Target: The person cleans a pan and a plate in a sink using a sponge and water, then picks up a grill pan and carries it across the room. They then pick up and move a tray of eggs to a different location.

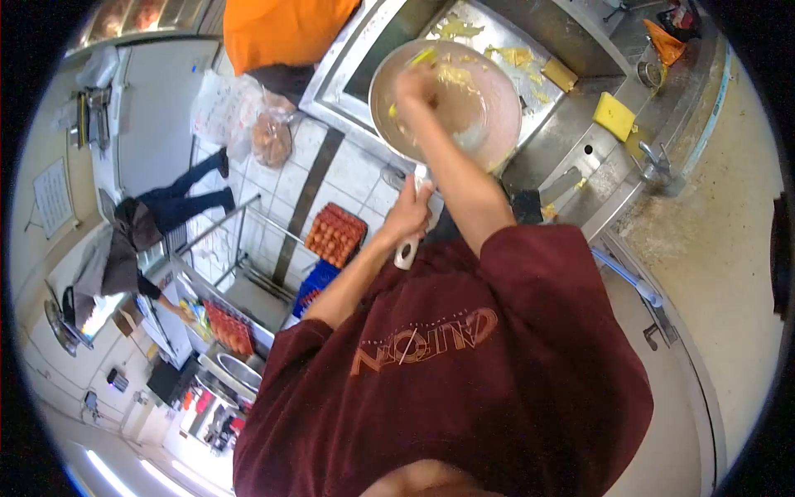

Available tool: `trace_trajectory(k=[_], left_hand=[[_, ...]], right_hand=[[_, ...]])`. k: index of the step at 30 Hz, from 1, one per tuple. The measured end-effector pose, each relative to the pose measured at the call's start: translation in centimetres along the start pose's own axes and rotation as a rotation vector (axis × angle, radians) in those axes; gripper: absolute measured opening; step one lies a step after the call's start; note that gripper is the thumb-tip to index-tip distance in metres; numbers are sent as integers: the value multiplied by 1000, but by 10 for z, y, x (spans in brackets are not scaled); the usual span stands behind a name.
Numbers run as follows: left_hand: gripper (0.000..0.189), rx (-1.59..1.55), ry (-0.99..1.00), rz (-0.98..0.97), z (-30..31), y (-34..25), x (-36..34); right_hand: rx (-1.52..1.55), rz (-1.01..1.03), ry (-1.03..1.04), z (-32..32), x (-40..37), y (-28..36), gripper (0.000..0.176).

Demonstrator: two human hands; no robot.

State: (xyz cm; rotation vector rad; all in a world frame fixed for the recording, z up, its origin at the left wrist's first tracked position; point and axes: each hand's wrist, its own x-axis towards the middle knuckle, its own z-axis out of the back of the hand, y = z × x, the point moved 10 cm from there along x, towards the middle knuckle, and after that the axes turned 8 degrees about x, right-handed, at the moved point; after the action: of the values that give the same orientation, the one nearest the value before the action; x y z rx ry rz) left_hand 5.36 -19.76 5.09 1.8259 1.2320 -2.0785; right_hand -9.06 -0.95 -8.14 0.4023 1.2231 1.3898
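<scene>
My left hand (410, 211) is wrapped around the pale handle (406, 253) of a large round frying pan (493, 108). The pan is tilted over a metal sink, its inside facing me, with cloudy liquid and yellowish food residue on it. Inside the pan, my right hand (416, 87) is closed on a bright yellow-green sponge (424, 56). Most of that sponge is hidden under the fingers, and only its edges show. My right forearm crosses in front of the pan's lower rim.
Yellow scraps lie in the metal sink (397, 25). A yellow sponge (614, 116) sits on its right ledge near a tap (656, 157). Egg trays (335, 234) stand at left. Plastic bags (240, 120) lie on the tiled floor. Another person (124, 240) works at the far left.
</scene>
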Motion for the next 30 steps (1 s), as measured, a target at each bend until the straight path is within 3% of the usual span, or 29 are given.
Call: trace_trajectory(k=[1,4,6,9,13,17,20,24,25,30], left_hand=[[24,-17,7,-16,-3,4,7],[20,-32,-48,48,-3,13,-8],[19,-108,-37,52,4,9,-10],[19,-93,-29,22,-7,6,-14],[21,-58,-20,18,-5,2,-12],[21,-7,49,14,3,-11,-6],[21,22,122,18,1,-27,-9],[19,-8,251,42,-11,-31,0],[18,-14,256,42,-14,-34,-5],[21,80,224,37,-18,-48,-21]], right_hand=[[-60,132,-16,-12,-16,11,25],[132,-261,330,-7,-10,-18,26],[330,-534,189,38,14,-11,28],[-55,-364,-127,111,-6,10,39],[214,-450,354,97,-38,3,46],[-169,358,103,181,-50,55,63],[-173,459,-34,250,-56,88,68],[-272,294,-229,336,-14,76,54],[-288,264,-250,343,7,61,41],[-295,246,-516,366,116,61,33]])
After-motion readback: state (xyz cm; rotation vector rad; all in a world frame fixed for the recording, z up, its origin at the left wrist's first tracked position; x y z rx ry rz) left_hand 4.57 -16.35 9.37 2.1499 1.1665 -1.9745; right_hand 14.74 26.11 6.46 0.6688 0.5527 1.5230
